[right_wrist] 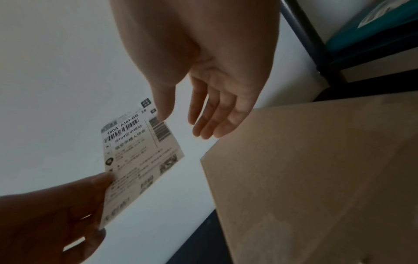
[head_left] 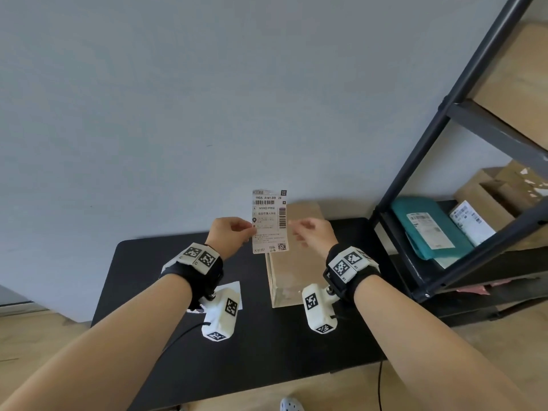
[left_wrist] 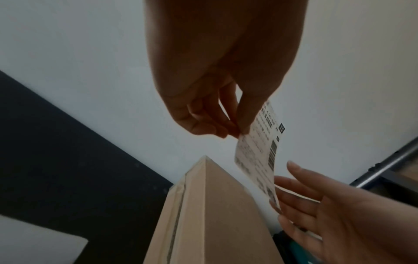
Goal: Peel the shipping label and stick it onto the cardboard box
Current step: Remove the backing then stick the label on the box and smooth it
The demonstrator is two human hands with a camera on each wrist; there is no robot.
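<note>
The label (head_left: 269, 221) reads "190A A161-BB 28" above barcodes, with a QR code at its lower right. It hangs upright at frame centre, pinched at its left edge by the left hand (head_left: 229, 232). The right hand (head_left: 314, 232) – fingers loose, holding nothing – hovers beside it. Below stands the brown box (head_left: 292, 274) on a black table (head_left: 142, 277) – grey wall behind, dark shelf (head_left: 462, 93) at right.
</note>
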